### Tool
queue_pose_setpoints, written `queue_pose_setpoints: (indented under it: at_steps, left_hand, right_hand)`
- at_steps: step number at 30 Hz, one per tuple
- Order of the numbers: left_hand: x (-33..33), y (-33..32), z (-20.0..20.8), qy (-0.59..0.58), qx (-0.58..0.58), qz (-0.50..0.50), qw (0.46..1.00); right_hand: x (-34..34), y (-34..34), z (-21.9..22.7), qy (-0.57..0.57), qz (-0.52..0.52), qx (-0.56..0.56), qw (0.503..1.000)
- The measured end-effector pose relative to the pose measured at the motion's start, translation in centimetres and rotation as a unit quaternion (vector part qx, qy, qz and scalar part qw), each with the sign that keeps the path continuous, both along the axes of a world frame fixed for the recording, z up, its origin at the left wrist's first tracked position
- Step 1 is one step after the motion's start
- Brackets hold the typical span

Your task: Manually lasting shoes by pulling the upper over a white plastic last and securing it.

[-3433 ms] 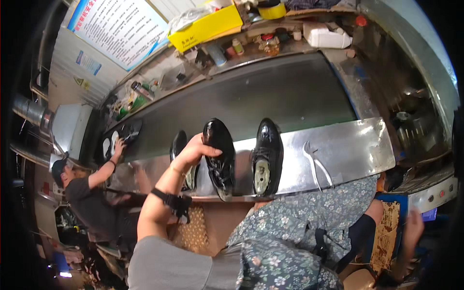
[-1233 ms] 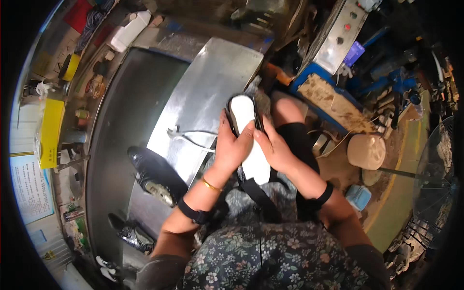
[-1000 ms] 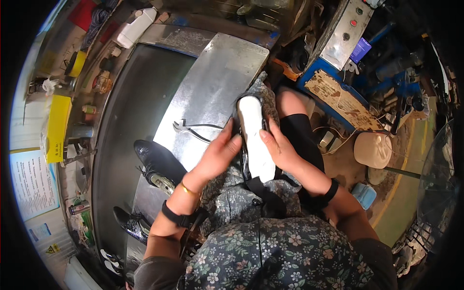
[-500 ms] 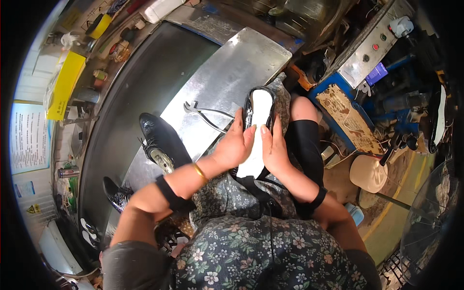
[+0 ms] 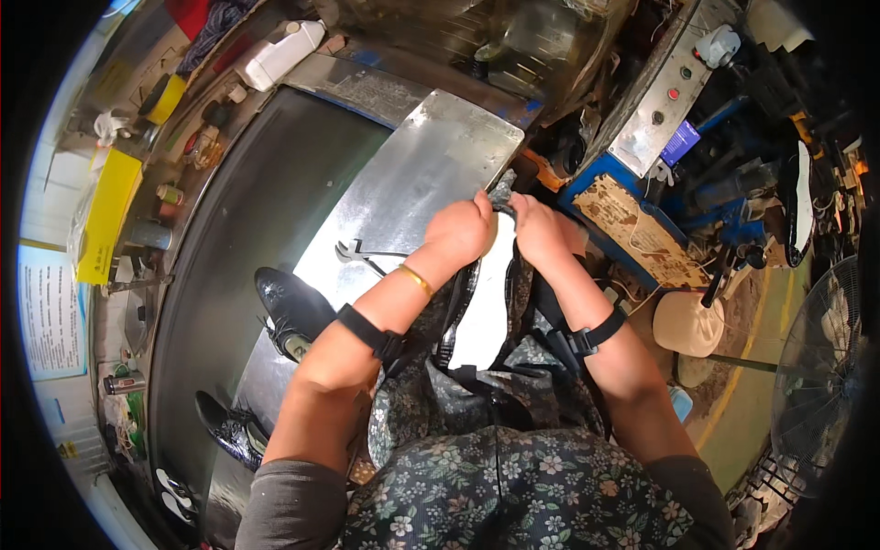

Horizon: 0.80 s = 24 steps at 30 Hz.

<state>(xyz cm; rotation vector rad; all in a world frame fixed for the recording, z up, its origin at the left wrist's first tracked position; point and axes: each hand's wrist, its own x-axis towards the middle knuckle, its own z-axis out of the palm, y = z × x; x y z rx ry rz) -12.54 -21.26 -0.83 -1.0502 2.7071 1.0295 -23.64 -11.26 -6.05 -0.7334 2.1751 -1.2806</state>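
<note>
Across my lap lies a black shoe upper with a long white insole (image 5: 481, 302) facing up. At its far end my left hand (image 5: 461, 227) is closed, fingers curled on the left edge of the upper. My right hand (image 5: 543, 229) pinches the opposite edge there. Their fingertips are partly hidden behind the knuckles. To the left, pliers with dark handles (image 5: 350, 253) rest on a shiny metal plate (image 5: 440, 156). A glossy black lace-up shoe (image 5: 289, 298) sits farther left, and another black shoe (image 5: 223, 422) is nearer to me.
A dark belt-like surface (image 5: 247, 202) runs beyond the metal plate. At right stand a blue-framed machine with a button panel (image 5: 665, 105), a beige plastic jug (image 5: 683, 323) and a fan (image 5: 816, 367). A shelf with a yellow box (image 5: 108, 220) lines the left side.
Both hands have slid from the middle of the shoe to its far end and closed on its edges. The view has shifted slightly; the pliers lie as before.
</note>
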Motion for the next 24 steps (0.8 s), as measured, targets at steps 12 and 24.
queue_pose_setpoints:
  at_steps: [12,24]
  left_hand:
    - [15.3,6.0,-0.8,0.126,0.347,0.025,0.929]
    - [15.9,0.1,4.4,0.153,-0.018,0.144,0.978]
  right_hand:
    - [1.0,-1.4,0.3,-0.275,0.101,-0.245,0.924]
    - [-18.1,8.6,15.2,0.25,0.163,0.023,0.954]
